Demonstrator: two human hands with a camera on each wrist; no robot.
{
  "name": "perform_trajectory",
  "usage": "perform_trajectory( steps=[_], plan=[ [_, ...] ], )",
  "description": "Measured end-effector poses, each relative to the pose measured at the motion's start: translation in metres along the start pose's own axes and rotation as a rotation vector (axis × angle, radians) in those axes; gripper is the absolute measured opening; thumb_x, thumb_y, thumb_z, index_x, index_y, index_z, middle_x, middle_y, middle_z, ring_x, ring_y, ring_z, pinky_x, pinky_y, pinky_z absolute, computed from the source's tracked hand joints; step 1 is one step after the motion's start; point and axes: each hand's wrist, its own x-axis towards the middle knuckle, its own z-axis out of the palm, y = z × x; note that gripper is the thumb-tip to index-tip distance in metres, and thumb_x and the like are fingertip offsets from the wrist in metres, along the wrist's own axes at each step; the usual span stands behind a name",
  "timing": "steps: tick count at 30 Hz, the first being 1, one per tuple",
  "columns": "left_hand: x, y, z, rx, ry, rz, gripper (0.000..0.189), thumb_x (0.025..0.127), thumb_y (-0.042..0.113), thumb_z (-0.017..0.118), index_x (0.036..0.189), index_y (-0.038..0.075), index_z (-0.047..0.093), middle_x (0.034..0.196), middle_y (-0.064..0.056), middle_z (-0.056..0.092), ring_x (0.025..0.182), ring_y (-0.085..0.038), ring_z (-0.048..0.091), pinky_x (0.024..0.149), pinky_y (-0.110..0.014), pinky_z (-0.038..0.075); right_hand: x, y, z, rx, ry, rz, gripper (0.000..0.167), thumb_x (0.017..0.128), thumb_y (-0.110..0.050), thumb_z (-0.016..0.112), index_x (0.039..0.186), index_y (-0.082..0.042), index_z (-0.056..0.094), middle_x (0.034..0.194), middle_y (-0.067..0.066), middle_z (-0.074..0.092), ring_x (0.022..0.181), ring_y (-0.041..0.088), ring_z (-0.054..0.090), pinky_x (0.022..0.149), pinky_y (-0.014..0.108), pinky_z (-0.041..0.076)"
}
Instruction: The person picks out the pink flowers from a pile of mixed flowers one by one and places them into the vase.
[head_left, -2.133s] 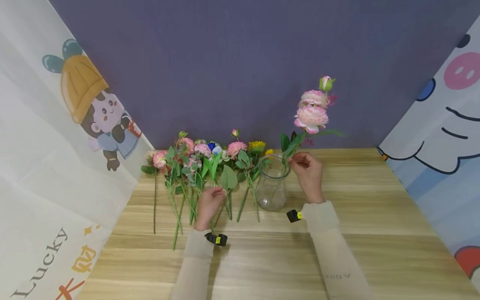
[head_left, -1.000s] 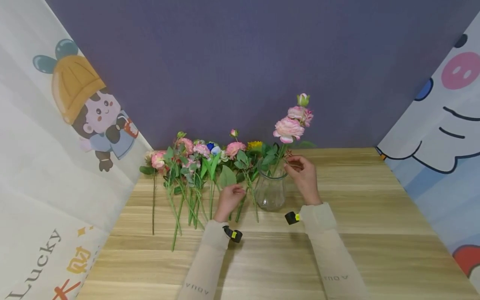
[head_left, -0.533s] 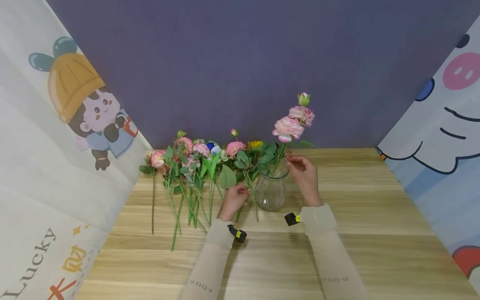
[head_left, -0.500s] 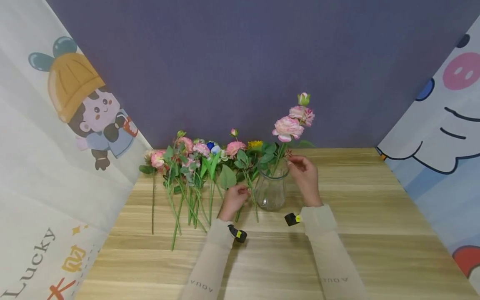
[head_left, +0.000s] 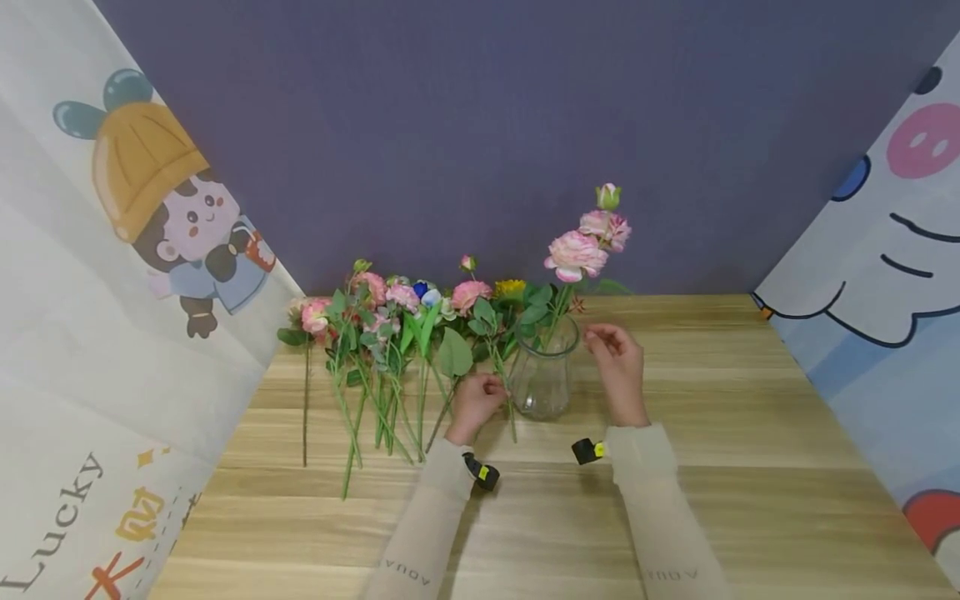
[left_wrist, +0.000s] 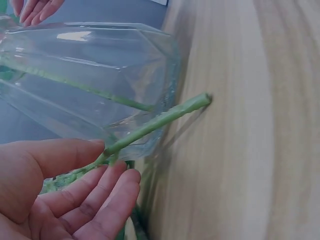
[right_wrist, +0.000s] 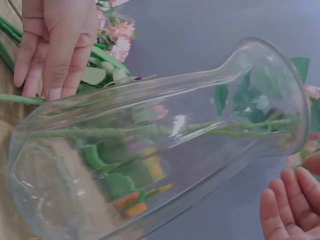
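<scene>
A clear glass vase stands upright on the wooden table. In it leans a tall artificial pink-and-white flower, its green stem visible through the glass. My right hand is just right of the vase mouth, fingers loosely bent and holding nothing; it is apart from the flower. At the vase's left, my left hand pinches a green flower stem between thumb and fingers near its lower end. That stem lies on the table, with its leafy part among the other flowers.
Several artificial flowers lie in a row at the back left, among them a coral-pink one, a blue one and a yellow one. A dark grey panel rises behind the table. Printed curtains hang at both sides.
The pink-and-white flower has gone down into the vase. My right hand has let go of its stem and drawn back slightly. My left hand has moved right to another stem.
</scene>
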Motion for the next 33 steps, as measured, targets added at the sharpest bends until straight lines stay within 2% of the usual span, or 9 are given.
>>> perform_trajectory(
  steps=[6, 12, 18, 24, 29, 33],
  plan=[
    [0.0, -0.004, 0.006, 0.012, 0.035, 0.028, 0.018, 0.077, 0.0, 0.064, 0.095, -0.003, 0.069, 0.085, -0.012, 0.069, 0.076, -0.02, 0.064, 0.065, -0.024, 0.051, -0.007, 0.008, -0.003, 0.014, -0.001, 0.047, 0.017, 0.092, -0.003, 0.057, 0.104, 0.008, 0.058, 0.091, 0.0, 0.063, 0.086, 0.014, 0.062, 0.079, 0.023, 0.052],
    [-0.004, -0.001, 0.005, -0.052, 0.029, 0.004, 0.019, 0.079, 0.0, 0.066, 0.098, -0.005, 0.065, 0.086, -0.013, 0.067, 0.078, -0.024, 0.064, 0.067, -0.027, 0.052, -0.014, 0.017, -0.008, -0.047, 0.0, 0.097, 0.012, 0.092, -0.004, 0.057, 0.102, 0.002, 0.06, 0.092, -0.003, 0.064, 0.088, 0.019, 0.061, 0.078, 0.021, 0.051],
    [-0.01, 0.003, -0.001, -0.133, 0.019, -0.041, 0.022, 0.084, 0.0, 0.065, 0.104, -0.008, 0.062, 0.09, -0.015, 0.064, 0.081, -0.025, 0.062, 0.065, -0.028, 0.052, -0.022, 0.025, -0.012, -0.09, -0.039, 0.106, 0.015, 0.092, -0.003, 0.056, 0.104, 0.006, 0.058, 0.094, -0.002, 0.063, 0.088, 0.011, 0.061, 0.078, 0.018, 0.051],
    [-0.017, 0.005, -0.011, -0.151, 0.029, -0.071, 0.023, 0.088, 0.0, 0.06, 0.11, -0.008, 0.059, 0.096, -0.016, 0.062, 0.088, -0.028, 0.061, 0.069, -0.033, 0.053, -0.03, 0.028, -0.016, -0.156, -0.071, 0.087, 0.019, 0.092, -0.005, 0.057, 0.106, 0.008, 0.059, 0.094, 0.002, 0.063, 0.085, 0.006, 0.06, 0.075, 0.017, 0.05],
    [-0.022, 0.004, -0.015, -0.124, 0.073, -0.014, 0.023, 0.088, -0.001, 0.06, 0.11, -0.009, 0.058, 0.096, -0.017, 0.062, 0.089, -0.03, 0.061, 0.076, -0.037, 0.053, -0.035, 0.03, -0.019, -0.167, -0.111, 0.084, 0.02, 0.092, -0.004, 0.057, 0.108, 0.009, 0.058, 0.096, 0.007, 0.064, 0.085, 0.004, 0.06, 0.074, 0.014, 0.049],
    [-0.027, 0.006, -0.018, -0.158, 0.106, 0.001, 0.025, 0.087, -0.002, 0.06, 0.111, -0.01, 0.058, 0.098, -0.018, 0.062, 0.09, -0.03, 0.061, 0.079, -0.038, 0.052, -0.036, 0.033, -0.019, -0.156, -0.114, 0.045, 0.017, 0.091, 0.002, 0.056, 0.105, 0.011, 0.059, 0.097, 0.015, 0.064, 0.083, 0.004, 0.06, 0.075, 0.014, 0.049]
  ],
)
